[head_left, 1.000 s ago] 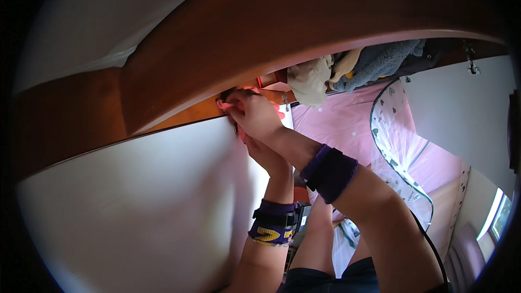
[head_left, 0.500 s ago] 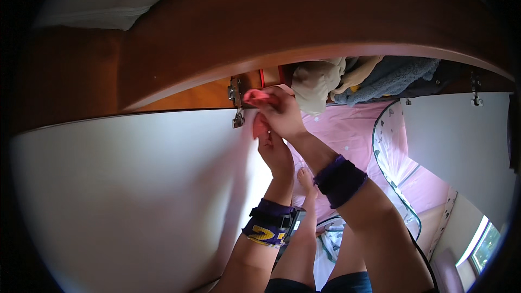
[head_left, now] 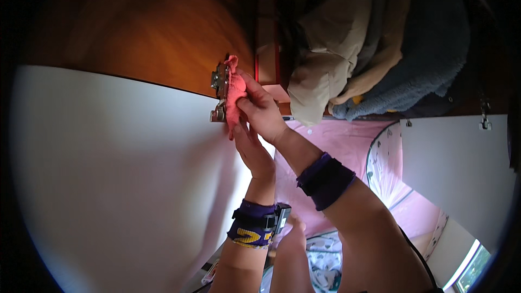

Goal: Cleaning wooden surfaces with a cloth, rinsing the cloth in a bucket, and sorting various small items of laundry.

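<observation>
A coral-pink cloth (head_left: 234, 97) lies lengthwise against the metal hinge (head_left: 218, 93) that joins the white cabinet door to the wooden cabinet. My right hand (head_left: 263, 111) pinches the cloth about its middle, thumb and fingers pressing it along the hinge's right side. Just below, my left hand (head_left: 252, 152) grips the cloth's lower end; its fingertips are partly hidden behind the fabric and my right hand. Part of the hinge is covered by the cloth.
The open white door (head_left: 125, 173) fills the left side. Inside the cabinet hang beige clothing (head_left: 325, 70) and a grey-blue fleecy garment (head_left: 423, 70). Another white door (head_left: 456, 157) with a hinge (head_left: 484, 122) stands at right. Pink fabric (head_left: 336, 152) hangs below, beyond my arms.
Both hands have moved left with the cloth, which is now stretched out upright against the hinge instead of bunched. The view has tilted up, showing more of the cabinet's inside.
</observation>
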### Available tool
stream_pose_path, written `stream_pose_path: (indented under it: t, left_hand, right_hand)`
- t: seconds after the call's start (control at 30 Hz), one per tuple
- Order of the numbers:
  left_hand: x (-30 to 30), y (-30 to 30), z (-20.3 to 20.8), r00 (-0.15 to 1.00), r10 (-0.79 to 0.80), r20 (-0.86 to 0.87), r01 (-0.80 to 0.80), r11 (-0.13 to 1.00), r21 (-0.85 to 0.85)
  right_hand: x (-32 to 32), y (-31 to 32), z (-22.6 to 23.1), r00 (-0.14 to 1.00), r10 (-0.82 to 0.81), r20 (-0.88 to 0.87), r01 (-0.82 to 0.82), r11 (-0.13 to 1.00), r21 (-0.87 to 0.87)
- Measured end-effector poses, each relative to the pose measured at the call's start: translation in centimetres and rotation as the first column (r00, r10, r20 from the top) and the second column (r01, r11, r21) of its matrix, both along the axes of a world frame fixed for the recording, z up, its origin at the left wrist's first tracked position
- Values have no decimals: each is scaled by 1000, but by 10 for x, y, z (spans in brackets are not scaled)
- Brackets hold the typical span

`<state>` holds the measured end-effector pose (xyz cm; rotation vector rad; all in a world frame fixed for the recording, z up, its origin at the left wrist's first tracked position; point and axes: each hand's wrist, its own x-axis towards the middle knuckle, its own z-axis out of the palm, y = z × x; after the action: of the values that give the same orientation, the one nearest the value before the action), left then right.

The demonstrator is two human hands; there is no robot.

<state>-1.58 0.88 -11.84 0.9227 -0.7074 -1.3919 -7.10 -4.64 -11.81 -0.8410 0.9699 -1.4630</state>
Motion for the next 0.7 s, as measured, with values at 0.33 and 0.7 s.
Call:
stream_pose_path:
  t: [0.33, 0.7]
  left_hand:
    - [21, 10, -35, 999, 48, 12, -45, 984, -172]
    - [19, 18, -47, 881, 324, 345, -233, 932, -279]
  right_hand:
    - [33, 16, -15, 944, 39, -329, -100, 980, -173]
    - [35, 24, -34, 950, -124, -288, -12, 903, -429]
